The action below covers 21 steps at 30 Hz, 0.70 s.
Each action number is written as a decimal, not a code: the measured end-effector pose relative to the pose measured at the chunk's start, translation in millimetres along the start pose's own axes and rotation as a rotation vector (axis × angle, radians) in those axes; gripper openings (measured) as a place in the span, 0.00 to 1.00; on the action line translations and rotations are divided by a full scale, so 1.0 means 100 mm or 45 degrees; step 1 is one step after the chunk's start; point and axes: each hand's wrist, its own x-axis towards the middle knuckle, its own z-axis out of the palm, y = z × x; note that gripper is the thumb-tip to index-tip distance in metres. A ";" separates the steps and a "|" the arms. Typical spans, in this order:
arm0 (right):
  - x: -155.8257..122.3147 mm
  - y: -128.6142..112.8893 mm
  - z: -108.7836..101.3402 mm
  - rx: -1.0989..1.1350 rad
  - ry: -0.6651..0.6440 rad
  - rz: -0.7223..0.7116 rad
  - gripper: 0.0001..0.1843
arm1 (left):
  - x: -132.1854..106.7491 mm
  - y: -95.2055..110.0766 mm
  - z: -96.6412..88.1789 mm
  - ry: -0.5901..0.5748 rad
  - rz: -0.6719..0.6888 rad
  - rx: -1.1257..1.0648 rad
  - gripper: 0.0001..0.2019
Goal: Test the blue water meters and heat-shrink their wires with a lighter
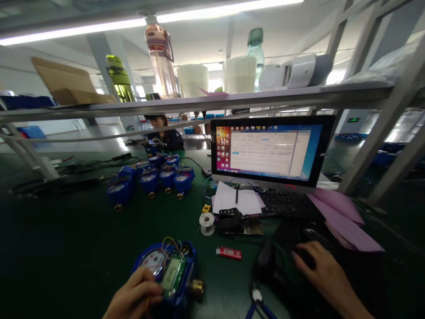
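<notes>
An opened blue water meter (191,257) lies on the green bench, with a brass fitting (197,289) on its right side. Its circuit board with a small display (171,275) is exposed, and thin coloured wires arch above it. At the board's lower left edge, my left hand (136,292) is closed in a pinch; red and yellow wires (148,306) come out under its fingers. My right hand (323,270) is curled over a dark computer mouse (307,258) that it partly covers, on a black mat right of the meter.
A red lighter (229,253), solder spool (207,223), blue-handled pliers (256,299) and a black handheld device (265,259) lie between my hands. Behind stand a lit monitor (265,150), keyboard (288,204), papers (229,199) and several blue meters (149,179). A shelf (199,104) crosses above; a person (171,138) sits beyond.
</notes>
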 end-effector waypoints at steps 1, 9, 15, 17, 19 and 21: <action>-0.03 -0.15 -0.02 0.065 -0.149 -0.030 0.18 | 0.01 -0.01 -0.02 -0.061 0.051 0.004 0.09; -0.05 -0.63 -0.15 0.252 -0.784 0.135 0.32 | 0.03 0.05 -0.01 0.011 0.094 0.123 0.04; 0.28 -1.15 -0.54 0.924 -0.914 -0.108 0.07 | 0.01 0.03 0.01 0.029 0.103 0.127 0.03; 0.36 -1.36 -0.55 1.075 -0.990 -0.153 0.05 | 0.01 0.03 0.01 0.035 0.114 0.133 0.02; 0.40 -1.52 -0.50 1.180 -1.046 -0.179 0.04 | 0.01 0.02 0.01 0.037 0.127 0.140 0.02; 0.42 -1.62 -0.41 1.230 -1.080 -0.205 0.04 | 0.01 0.01 0.01 0.037 0.141 0.145 0.02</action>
